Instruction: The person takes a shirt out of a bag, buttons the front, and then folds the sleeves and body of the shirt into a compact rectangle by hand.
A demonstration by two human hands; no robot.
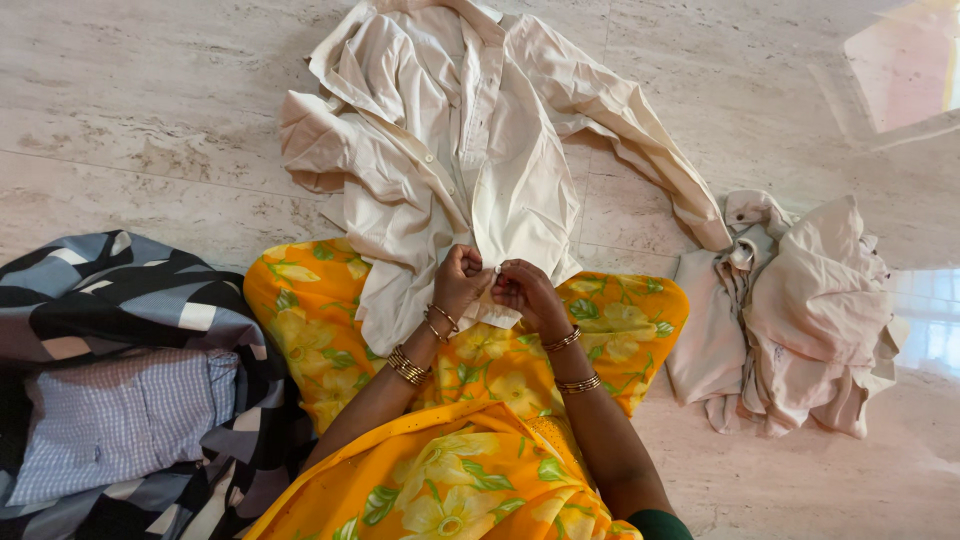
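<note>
Both hands, left hand (458, 280) and right hand (522, 288), pinch the cream shirt (470, 150) at its lowest button (upper placket looks open), crumpled garment (800, 310) lying untouched beside.

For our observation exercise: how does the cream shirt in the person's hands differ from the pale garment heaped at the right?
The cream shirt lies spread open, sleeves out, its hem over the yellow floral lap; the pale pinkish garment sits crumpled, alone. Both hands, left and right, pinch the shirt; nothing touches the heap. Both rest on the marble floor.
</note>
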